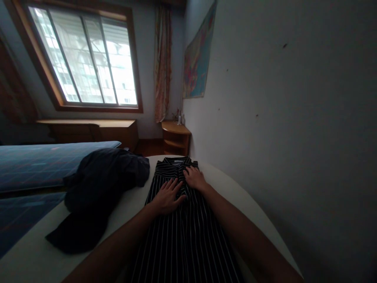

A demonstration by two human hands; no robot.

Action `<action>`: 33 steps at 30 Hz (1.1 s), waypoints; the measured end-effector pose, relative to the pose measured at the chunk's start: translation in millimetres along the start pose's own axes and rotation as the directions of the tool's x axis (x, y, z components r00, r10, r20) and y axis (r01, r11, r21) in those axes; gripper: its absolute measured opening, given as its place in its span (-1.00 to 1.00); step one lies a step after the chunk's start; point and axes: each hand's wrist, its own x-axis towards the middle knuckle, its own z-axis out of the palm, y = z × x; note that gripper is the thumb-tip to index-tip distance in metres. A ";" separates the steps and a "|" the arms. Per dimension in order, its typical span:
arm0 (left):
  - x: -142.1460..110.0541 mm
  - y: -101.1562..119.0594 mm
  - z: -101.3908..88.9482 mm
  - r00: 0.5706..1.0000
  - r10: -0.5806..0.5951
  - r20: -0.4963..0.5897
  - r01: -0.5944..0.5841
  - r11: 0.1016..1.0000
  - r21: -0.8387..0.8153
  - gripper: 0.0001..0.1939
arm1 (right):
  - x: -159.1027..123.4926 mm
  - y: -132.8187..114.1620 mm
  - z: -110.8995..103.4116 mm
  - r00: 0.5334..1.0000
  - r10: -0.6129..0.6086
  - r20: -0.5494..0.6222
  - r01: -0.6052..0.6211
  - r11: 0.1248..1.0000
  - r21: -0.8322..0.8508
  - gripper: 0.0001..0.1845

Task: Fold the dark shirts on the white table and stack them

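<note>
A black shirt [188,236] with thin white stripes lies lengthwise in front of me, its collar at the far end. My left hand [167,197] rests flat on the shirt's left front, with the fingers stretched out and the thumb apart. Close to the collar, my right hand [194,178] lies on the upper right front, palm down with its fingers extended. Neither hand grips the cloth. The sleeves cannot be made out clearly.
The shirt lies on a pale round-edged table [232,184]. Left of it, a rumpled dark garment [108,181] hangs partly over the table's edge. Beyond are a blue checked mattress [44,165], a corner shelf [176,127] and a window [88,59]. A white wall [279,98] stands close on the right.
</note>
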 end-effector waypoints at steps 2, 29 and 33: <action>3.0 -2.2 0.3 1.000 -0.001 0.009 0.001 1.000 0.012 -0.20 | -16.3 -0.8 -5.8 0.999 -0.020 -0.040 0.019 1.000 -0.014 -0.39; -73.7 18.9 -1.3 0.999 -0.039 0.016 0.038 0.997 0.061 -0.33 | -136.1 -12.2 25.6 0.982 -0.178 0.059 0.180 0.983 -0.027 -0.24; -55.4 6.5 -5.0 0.999 -0.035 0.024 0.033 0.997 0.071 -0.34 | -113.5 -13.9 26.2 0.982 -0.182 0.055 0.184 0.982 -0.031 -0.26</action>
